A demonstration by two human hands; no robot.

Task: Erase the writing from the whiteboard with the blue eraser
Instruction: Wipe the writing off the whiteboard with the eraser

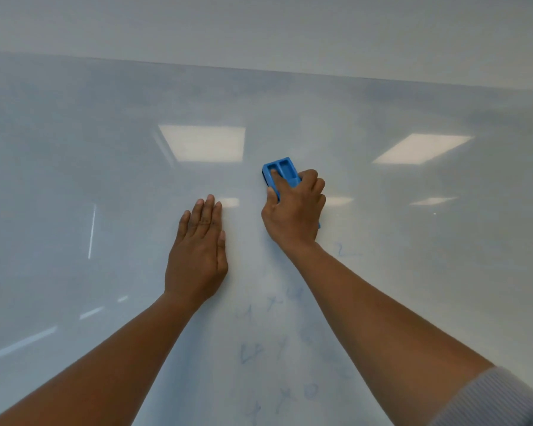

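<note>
A glossy whiteboard (90, 155) fills most of the view. My right hand (294, 210) grips the blue eraser (282, 173) and presses it flat against the board near the centre, with the index finger lying in one of its grooves. My left hand (197, 256) rests flat on the board to the left of the eraser, fingers together and holding nothing. Faint blue writing (271, 348), smeared x-like marks and letters, lies on the board between my forearms. A small faint mark (340, 250) sits just right of my right wrist.
The board's top edge (259, 67) runs across the upper view, with plain wall (259, 26) above it. Ceiling light reflections (202, 142) glare on the board's surface. A grey sleeve (499, 401) shows at the bottom right.
</note>
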